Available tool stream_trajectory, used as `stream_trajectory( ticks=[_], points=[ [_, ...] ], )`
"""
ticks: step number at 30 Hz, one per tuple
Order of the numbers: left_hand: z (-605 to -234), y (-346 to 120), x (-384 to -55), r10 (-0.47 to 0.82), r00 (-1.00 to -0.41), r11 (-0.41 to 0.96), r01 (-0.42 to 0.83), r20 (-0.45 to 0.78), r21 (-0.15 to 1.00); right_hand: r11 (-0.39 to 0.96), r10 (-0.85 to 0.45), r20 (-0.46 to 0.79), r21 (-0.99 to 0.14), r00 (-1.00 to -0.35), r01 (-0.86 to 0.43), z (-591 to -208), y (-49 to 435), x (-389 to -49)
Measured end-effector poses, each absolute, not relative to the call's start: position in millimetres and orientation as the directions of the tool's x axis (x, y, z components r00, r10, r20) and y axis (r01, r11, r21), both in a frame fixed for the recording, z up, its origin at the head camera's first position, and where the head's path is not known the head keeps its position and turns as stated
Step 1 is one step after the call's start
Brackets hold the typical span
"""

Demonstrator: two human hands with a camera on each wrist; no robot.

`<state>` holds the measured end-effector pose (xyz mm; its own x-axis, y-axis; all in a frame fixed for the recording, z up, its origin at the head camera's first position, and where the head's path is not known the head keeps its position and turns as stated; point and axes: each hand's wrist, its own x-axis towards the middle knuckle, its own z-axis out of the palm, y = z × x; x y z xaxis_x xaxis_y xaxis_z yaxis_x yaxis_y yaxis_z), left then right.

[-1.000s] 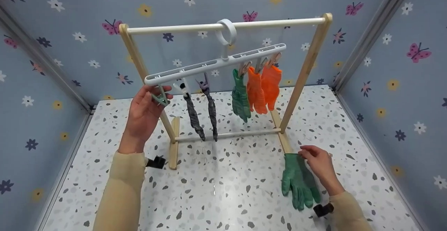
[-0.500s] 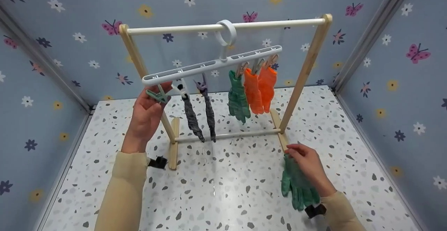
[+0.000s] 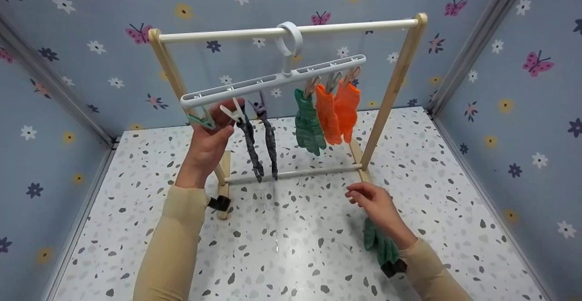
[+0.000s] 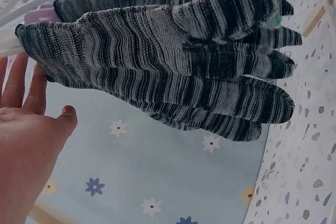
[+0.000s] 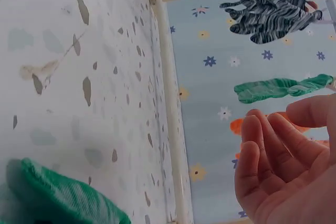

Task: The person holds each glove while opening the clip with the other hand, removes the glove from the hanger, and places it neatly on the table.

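Note:
My left hand (image 3: 207, 146) is raised under the left end of a white clip hanger (image 3: 245, 89), its fingers behind a white clip (image 3: 234, 114) that holds a black-and-grey striped glove (image 3: 251, 151). In the left wrist view the fingers are extended, with tips right at the cuff of that striped glove (image 4: 142, 61). A second striped glove (image 3: 270, 146) hangs from a purple clip. At the hanger's end, a pale green clip (image 3: 205, 120) holds nothing. My right hand (image 3: 375, 204) hovers with loosely bent fingers and nothing in them, over a green glove (image 3: 384, 246) lying on the speckled surface.
A wooden rack with a pale top rod (image 3: 218, 35) carries the hanger by its ring (image 3: 296, 42). On the hanger's right half hang a green glove (image 3: 310, 126) and two orange gloves (image 3: 328, 119). Flowered panels (image 3: 82, 87) enclose the back and sides.
My left hand has left the pale green clip and moved right to the striped glove on the white clip. My right hand has moved left, away from the lying glove's cuff.

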<state>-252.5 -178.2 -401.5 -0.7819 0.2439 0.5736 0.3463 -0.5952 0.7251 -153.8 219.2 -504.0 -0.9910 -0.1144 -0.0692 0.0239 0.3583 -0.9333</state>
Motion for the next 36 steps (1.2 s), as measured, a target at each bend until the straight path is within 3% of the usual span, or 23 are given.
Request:
stream_trajectory(
  ticks=[11,18,21,27,31,36],
  points=[
    [-399.7,-163.9,-257.5,0.216,-0.787,-0.641,0.333,0.578,0.692,0.327,-0.172,0.014,-0.942,-0.985,-0.071,-488.4,196.3,-151.7],
    [-400.3,-164.8,-255.0,0.215,-0.807,-0.611,0.329,0.551,0.72,0.346,-0.196,0.205,-0.901,-0.959,-0.264,-467.4,165.2,-149.8],
    [-401.0,-164.2,-255.5,0.227,-0.795,-0.62,0.327,0.562,0.713,0.388,-0.221,0.33,-0.834,-0.918,-0.393,-461.3,151.3,-153.4],
    [-401.5,-162.8,-256.5,0.237,-0.783,-0.65,0.312,0.574,0.693,0.382,-0.29,0.598,-0.644,-0.747,-0.663,-454.9,121.9,-166.9],
    [-400.7,-161.8,-256.2,0.235,-0.777,-0.663,0.311,0.583,0.681,0.346,-0.295,0.667,-0.592,-0.684,-0.727,-442.2,96.2,-171.4],
    [-400.0,-160.0,-255.1,0.24,-0.775,-0.666,0.307,0.584,0.68,0.309,-0.262,0.694,-0.598,-0.671,-0.739,-431.8,65.8,-174.5]
  ],
)
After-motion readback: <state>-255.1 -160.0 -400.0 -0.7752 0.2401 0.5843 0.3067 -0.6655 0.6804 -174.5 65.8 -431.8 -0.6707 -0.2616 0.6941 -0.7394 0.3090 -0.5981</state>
